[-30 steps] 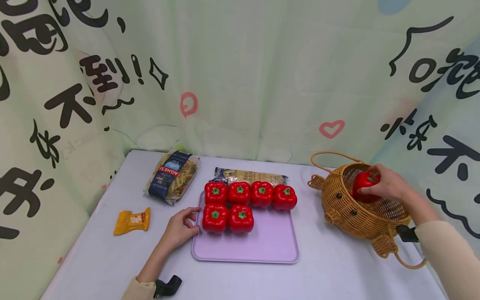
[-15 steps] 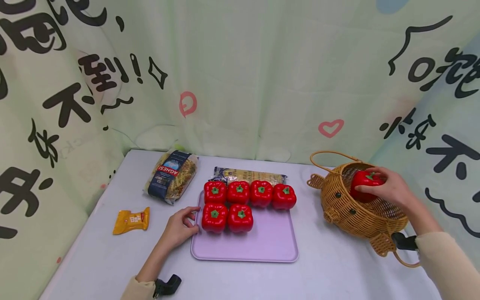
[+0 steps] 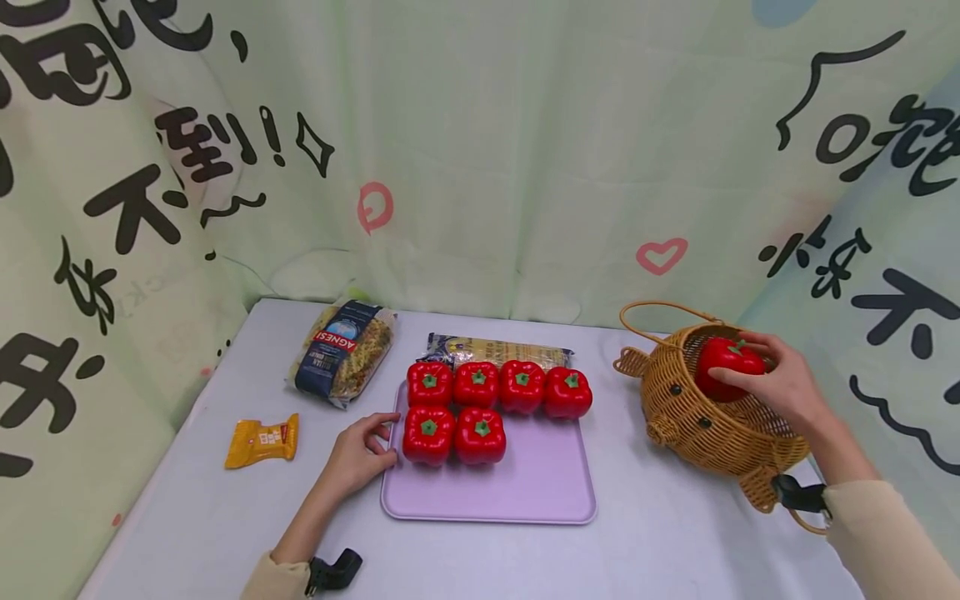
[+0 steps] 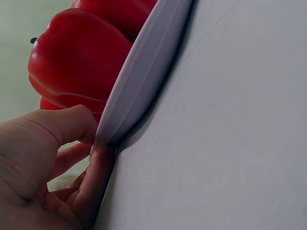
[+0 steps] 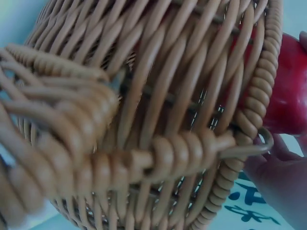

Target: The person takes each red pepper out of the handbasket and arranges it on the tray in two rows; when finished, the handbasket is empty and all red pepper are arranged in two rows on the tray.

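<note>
My left hand (image 3: 358,458) pinches the left rim of a lilac tray (image 3: 517,492), and the left wrist view shows the thumb (image 4: 79,122) and a finger meeting at that edge. Several red bell peppers (image 3: 481,436) stand on the tray in two rows, stems up. At the right, my right hand (image 3: 787,385) grips another red bell pepper (image 3: 723,367) at the mouth of a wicker basket (image 3: 686,437) with an animal face. From the right wrist, the basket's weave fills most of the picture and hides part of the held pepper (image 5: 290,91).
Behind the tray lies a long packet of pasta (image 3: 510,352). A bigger Agnesi pasta bag (image 3: 345,350) stands at the back left, and a small orange snack packet (image 3: 262,442) lies left of my left hand. A printed curtain (image 3: 480,167) encloses the table's back and sides.
The right hand has lifted the bell pepper slightly from within the basket toward its opening. The left hand stays on the tray edge, and the peppers on the tray have not moved.
</note>
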`<state>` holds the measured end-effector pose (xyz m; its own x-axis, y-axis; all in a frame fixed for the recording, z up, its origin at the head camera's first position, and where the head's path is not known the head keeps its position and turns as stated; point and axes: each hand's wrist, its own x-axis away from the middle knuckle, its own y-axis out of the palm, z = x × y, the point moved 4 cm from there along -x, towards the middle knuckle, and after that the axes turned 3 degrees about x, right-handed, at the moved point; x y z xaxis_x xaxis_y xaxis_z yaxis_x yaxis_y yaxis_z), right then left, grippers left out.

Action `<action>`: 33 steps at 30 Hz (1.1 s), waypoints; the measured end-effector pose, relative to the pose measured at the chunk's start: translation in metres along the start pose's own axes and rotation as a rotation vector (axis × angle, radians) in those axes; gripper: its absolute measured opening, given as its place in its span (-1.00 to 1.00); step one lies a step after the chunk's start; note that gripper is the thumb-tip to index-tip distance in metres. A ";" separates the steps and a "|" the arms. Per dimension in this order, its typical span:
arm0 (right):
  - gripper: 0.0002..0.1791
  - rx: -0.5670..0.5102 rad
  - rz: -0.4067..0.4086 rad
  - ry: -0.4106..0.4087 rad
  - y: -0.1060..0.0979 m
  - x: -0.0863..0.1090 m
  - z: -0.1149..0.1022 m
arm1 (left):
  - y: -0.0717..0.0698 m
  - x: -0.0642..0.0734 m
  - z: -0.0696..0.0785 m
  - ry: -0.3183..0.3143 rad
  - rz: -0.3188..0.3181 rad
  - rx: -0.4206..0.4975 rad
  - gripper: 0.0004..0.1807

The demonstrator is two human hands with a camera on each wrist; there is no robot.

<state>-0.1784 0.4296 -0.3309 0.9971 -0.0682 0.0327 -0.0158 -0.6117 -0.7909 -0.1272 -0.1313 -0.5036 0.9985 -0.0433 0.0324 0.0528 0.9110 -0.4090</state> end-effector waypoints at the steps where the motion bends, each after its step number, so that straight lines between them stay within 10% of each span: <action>1: 0.00 -0.012 0.009 0.004 0.000 0.000 0.000 | 0.000 0.000 0.000 -0.002 0.000 -0.001 -0.41; 33: -0.12 -0.194 0.231 0.017 0.004 0.025 -0.009 | -0.002 0.001 0.003 0.026 0.013 0.007 -0.45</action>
<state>-0.1545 0.4186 -0.3281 0.9642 -0.2351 -0.1227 -0.2573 -0.7175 -0.6473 -0.1264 -0.1321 -0.5003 0.9991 -0.0423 0.0029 0.0399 0.9142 -0.4032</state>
